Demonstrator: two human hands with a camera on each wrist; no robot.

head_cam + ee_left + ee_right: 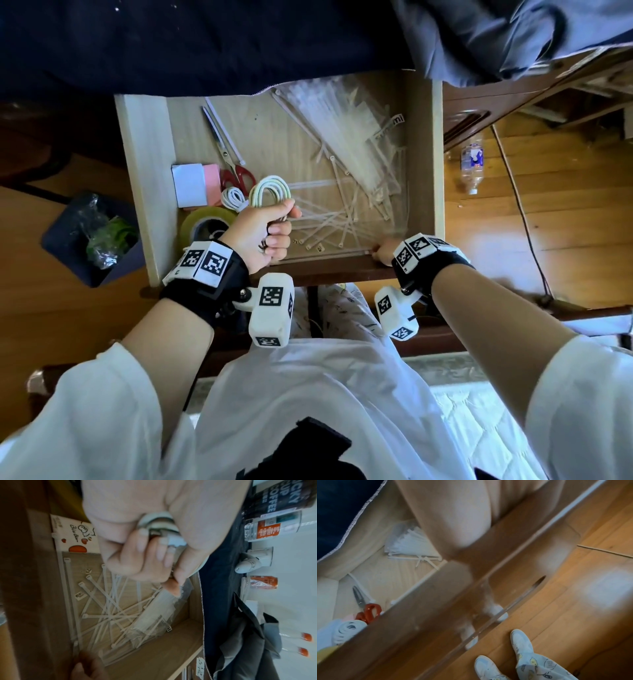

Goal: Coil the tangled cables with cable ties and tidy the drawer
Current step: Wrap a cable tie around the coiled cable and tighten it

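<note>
left hand (263, 229): fingers clamped on coiled cable (270, 192)
right hand (385, 251): drawer (438, 154) front edge, 5 o'clock; finger state unclear
cable ties (342, 205): loose, drawer centre

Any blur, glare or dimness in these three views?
Head: sharp, bright, glare on the floor. Left wrist: dim, the left hand soft around the cable. Right wrist: right hand and drawer front smeared with motion blur.

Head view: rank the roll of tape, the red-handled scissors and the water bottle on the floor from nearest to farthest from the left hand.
Measured from the left hand:
1. Roll of tape, just beside the hand in the drawer's near left corner.
2. Red-handled scissors, farther back in the drawer's left part.
3. Water bottle, outside the drawer on the wooden floor, far to the right.
</note>
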